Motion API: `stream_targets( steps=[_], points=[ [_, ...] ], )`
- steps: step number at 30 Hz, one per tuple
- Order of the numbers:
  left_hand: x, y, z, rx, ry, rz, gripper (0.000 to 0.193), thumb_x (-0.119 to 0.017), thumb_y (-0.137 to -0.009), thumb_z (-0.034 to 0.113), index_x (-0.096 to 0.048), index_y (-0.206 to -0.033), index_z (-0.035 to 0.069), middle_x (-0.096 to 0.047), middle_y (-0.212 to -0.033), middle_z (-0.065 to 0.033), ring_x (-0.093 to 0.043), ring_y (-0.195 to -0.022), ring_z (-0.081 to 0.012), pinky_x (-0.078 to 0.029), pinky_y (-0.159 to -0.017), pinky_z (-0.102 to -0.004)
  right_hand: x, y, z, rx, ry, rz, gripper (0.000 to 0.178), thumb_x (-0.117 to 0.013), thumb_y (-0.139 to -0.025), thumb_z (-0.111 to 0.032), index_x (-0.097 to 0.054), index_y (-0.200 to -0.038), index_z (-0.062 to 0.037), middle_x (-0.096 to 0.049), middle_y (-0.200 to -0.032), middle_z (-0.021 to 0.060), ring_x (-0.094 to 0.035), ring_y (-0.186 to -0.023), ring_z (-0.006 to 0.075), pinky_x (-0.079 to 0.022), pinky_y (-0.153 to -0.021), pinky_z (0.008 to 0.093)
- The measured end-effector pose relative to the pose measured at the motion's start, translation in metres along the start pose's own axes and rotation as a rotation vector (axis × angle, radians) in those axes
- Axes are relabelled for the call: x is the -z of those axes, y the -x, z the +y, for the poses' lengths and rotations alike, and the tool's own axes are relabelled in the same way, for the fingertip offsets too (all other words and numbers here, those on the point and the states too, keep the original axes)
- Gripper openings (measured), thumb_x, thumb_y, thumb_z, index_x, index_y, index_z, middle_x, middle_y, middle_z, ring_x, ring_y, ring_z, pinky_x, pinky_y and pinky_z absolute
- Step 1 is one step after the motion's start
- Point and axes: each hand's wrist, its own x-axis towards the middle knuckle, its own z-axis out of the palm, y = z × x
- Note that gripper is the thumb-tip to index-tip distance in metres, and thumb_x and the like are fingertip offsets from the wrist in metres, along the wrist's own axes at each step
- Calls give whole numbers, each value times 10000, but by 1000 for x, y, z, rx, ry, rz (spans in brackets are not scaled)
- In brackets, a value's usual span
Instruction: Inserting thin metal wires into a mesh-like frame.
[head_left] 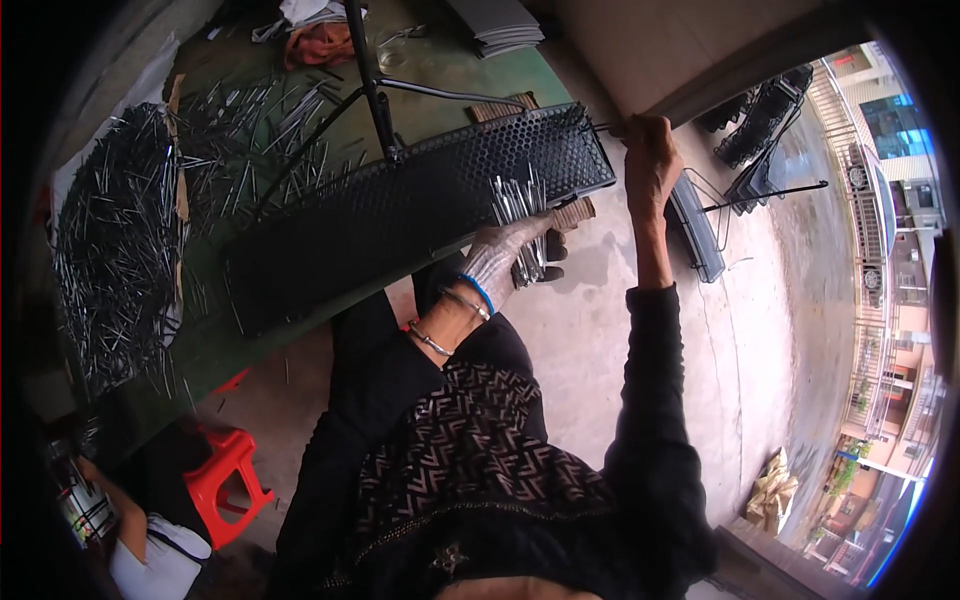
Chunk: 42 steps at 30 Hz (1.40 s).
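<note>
A gloved left hand (495, 250) of mine is closed around a bundle of thin metal rods (518, 200), beside the near long edge of a black perforated metal rack (400, 190). The rods stick out above and below the fingers. Beyond the rack's right end, my bare right hand (652, 160) is closed in a pinch on a thin metal rod (603, 127) at the rack's edge; most of this rod is hidden by the fist. The long rack lies slanted across the green table (480, 75), with black bars standing up from it.
A big heap of thin rods (120, 240) covers the table's left side, with more scattered beside it. Grey sheets (497, 25) are stacked at the back. Black racks (695, 225) stand on the floor at right. A red stool (225, 480) and another person's arm (125, 515) are at lower left.
</note>
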Motion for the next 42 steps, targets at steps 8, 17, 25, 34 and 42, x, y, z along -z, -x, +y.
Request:
stream_targets(
  steps=[8,17,25,34,42],
  points=[
    [5,-3,-2,-6,-11,26,228,-632,-895,215,-658,-937,-7,-659,-814,-71,-637,-696,-159,-551,-602,-281,-27,-1,35,74,190,-14,117,-566,-868,-138,-603,-912,-36,-690,-774,109,-668,-727,176,-497,-667,294],
    [-1,7,9,-18,-27,-10,252,-628,-896,213,-649,-1011,-9,-668,-854,-76,-643,-713,-148,-552,-615,-271,-29,-21,30,22,98,-340,93,-571,-839,-110,-654,-868,-77,-650,-803,152,-644,-753,308,-495,-680,366],
    [5,0,2,-58,11,28,268,-633,-891,197,-628,-1060,-11,-670,-875,-94,-661,-732,-167,-563,-629,-280,-32,-14,52,133,518,-197,261,-577,-895,-307,-690,-1053,-134,-654,-893,154,-621,-884,316,-492,-740,394],
    [2,5,10,-36,-78,61,258,-654,-873,203,-648,-1030,-1,-683,-870,-105,-673,-725,-177,-544,-591,-269,18,26,-26,-276,-268,-936,489,-615,-881,-470,-657,-1004,1,-634,-829,86,-570,-756,133,-462,-677,276],
    [-5,6,7,18,-232,144,256,-679,-848,251,-678,-981,33,-691,-830,-83,-676,-711,-176,-543,-598,-286,27,44,-44,-332,-408,-988,205,-627,-891,-166,-638,-957,28,-631,-824,59,-604,-762,117,-506,-676,257]
  ],
)
